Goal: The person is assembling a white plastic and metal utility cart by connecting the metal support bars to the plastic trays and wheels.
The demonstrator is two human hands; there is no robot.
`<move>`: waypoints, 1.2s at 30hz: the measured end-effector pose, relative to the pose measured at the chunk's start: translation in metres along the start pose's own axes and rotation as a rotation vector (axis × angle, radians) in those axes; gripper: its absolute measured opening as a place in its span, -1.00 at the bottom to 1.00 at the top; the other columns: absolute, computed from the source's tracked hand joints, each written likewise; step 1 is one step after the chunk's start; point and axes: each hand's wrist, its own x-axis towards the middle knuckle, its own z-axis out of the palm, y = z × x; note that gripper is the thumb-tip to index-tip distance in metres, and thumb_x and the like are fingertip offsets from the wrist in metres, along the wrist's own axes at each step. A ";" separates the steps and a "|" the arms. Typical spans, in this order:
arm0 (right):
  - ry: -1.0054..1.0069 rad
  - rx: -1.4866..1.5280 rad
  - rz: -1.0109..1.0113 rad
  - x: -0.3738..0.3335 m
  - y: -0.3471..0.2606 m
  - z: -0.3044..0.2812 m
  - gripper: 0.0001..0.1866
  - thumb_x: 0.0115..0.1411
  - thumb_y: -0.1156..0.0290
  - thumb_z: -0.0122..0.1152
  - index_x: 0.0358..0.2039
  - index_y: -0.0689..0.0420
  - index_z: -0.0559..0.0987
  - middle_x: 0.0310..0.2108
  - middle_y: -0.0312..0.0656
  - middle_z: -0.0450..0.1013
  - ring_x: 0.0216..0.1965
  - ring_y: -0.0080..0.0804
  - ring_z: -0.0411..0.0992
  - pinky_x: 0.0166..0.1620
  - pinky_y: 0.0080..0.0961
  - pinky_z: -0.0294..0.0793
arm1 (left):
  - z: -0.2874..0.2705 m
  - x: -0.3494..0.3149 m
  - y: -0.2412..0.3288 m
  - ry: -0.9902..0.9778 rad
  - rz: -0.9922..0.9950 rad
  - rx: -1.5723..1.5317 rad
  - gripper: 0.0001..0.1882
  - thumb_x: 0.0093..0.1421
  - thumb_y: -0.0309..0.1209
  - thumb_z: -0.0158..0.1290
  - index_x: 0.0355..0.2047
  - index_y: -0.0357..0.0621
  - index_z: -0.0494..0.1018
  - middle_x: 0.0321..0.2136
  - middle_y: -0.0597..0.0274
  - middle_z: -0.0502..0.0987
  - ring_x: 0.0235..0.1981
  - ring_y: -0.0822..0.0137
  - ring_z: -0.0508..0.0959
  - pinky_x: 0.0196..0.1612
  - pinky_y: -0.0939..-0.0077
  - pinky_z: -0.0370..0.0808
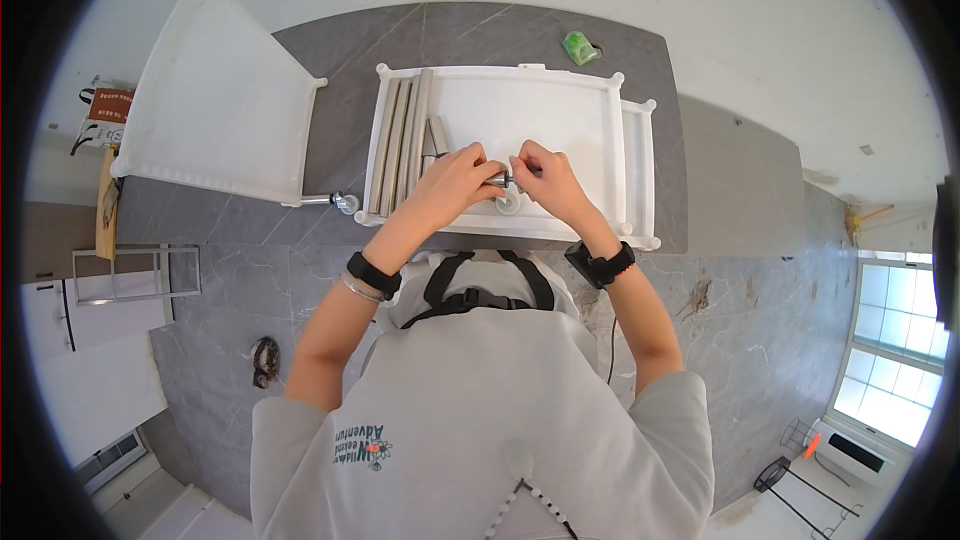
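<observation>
My left hand (pixel 455 182) is closed round a short metal tube (pixel 495 180) with a dark end, held level over a white plastic shelf tray. A caster (pixel 509 203) with a clear, pale wheel hangs at the end of the tube. The fingers of my right hand (pixel 550 183) are pinched at the caster's stem, which they partly cover. To the left of my left hand, several long metal tubes (pixel 400 145) lie side by side on the tray (pixel 565 115). Another short tube (pixel 438 135) rests beside them, its lower part hidden by my hand.
A second white tray (pixel 638 170) lies partly under the first. At the left, another white tray (pixel 225 90) stands tilted, with a caster (pixel 346 203) at its corner. A green packet (pixel 579 47) sits on the far side of the grey table (pixel 460 35).
</observation>
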 end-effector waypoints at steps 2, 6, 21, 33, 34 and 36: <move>0.030 0.040 0.028 0.001 0.002 0.001 -0.75 0.16 0.40 0.09 -0.55 0.28 0.35 -0.74 -0.13 0.32 -0.70 -0.47 0.22 -0.55 -0.52 0.30 | 0.002 -0.001 0.003 0.021 -0.014 0.023 -0.66 0.11 -0.27 0.08 -0.15 -0.15 0.34 -0.38 0.10 0.46 -0.33 0.10 0.50 -0.28 0.31 0.42; 0.038 0.040 -0.019 0.002 0.009 0.007 -0.74 0.21 0.40 0.06 -0.56 0.22 0.32 -0.76 -0.29 0.31 -0.73 -0.65 0.21 -0.64 -0.64 0.20 | 0.008 -0.005 0.005 0.075 -0.078 -0.027 -0.59 0.08 -0.28 0.12 -0.12 -0.19 0.31 -0.41 0.12 0.45 -0.35 0.09 0.48 -0.28 0.26 0.39; 0.033 0.059 -0.043 0.003 -0.001 0.020 -0.77 0.15 0.41 0.11 -0.55 0.27 0.36 -0.72 -0.14 0.36 -0.67 -0.45 0.37 -0.52 -0.52 0.38 | 0.028 -0.009 -0.002 0.133 -0.189 -0.031 -0.57 -0.02 -0.35 0.18 -0.26 -0.19 0.18 -0.44 -0.01 0.47 -0.46 0.05 0.55 -0.56 0.20 0.39; 0.050 0.124 0.033 0.005 -0.004 0.016 -0.77 0.16 0.42 0.10 -0.56 0.26 0.35 -0.74 -0.18 0.33 -0.69 -0.57 0.24 -0.54 -0.57 0.30 | 0.006 -0.012 0.011 0.189 -0.019 0.108 -0.55 -0.03 -0.37 0.21 -0.17 -0.22 0.28 -0.29 0.08 0.42 -0.37 0.06 0.49 -0.30 0.30 0.42; 0.028 0.125 0.032 0.006 -0.001 0.018 -0.76 0.16 0.42 0.10 -0.56 0.27 0.35 -0.74 -0.19 0.32 -0.69 -0.57 0.23 -0.55 -0.57 0.30 | 0.010 -0.013 0.007 0.189 -0.019 0.108 -0.55 -0.03 -0.37 0.21 -0.17 -0.22 0.28 -0.29 0.08 0.42 -0.37 0.06 0.49 -0.30 0.30 0.42; 0.006 0.125 0.030 0.006 0.004 0.020 -0.76 0.16 0.42 0.11 -0.57 0.27 0.35 -0.75 -0.20 0.31 -0.69 -0.58 0.22 -0.55 -0.57 0.30 | 0.019 -0.014 -0.002 0.135 -0.150 -0.006 -0.58 -0.04 -0.38 0.21 -0.21 -0.21 0.28 -0.30 0.11 0.39 -0.36 0.06 0.47 -0.30 0.30 0.42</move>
